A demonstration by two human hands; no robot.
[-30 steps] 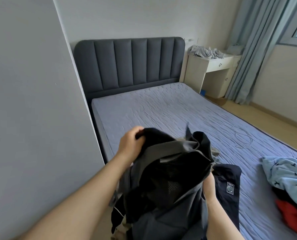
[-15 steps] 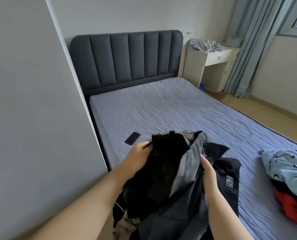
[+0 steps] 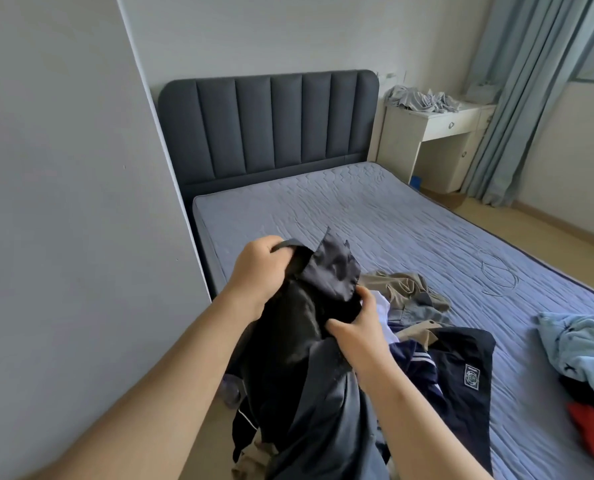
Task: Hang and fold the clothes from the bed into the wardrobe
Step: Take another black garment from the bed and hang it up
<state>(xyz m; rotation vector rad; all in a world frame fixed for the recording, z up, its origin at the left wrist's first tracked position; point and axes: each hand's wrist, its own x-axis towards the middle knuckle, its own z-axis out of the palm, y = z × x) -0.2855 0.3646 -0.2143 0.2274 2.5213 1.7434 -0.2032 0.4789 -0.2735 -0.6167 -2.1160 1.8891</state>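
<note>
While my left hand (image 3: pixel 257 268) and right hand (image 3: pixel 357 327) each clench the dark garment (image 3: pixel 288 341) over the left edge of the bed (image 3: pixel 357 209), I judge it mid-untangling; next needs its collar found for hanging.

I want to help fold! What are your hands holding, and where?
Both grip the dark garment: left hand its top edge, right hand bunched cloth just below.

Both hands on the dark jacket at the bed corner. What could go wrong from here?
1. The left hand and right hand grip the dark jacket bunched up, so it may go on a hanger twisted.
2. Khaki fabric dangles under its hem past the mattress edge; lifting could drag it to the floor.
</note>
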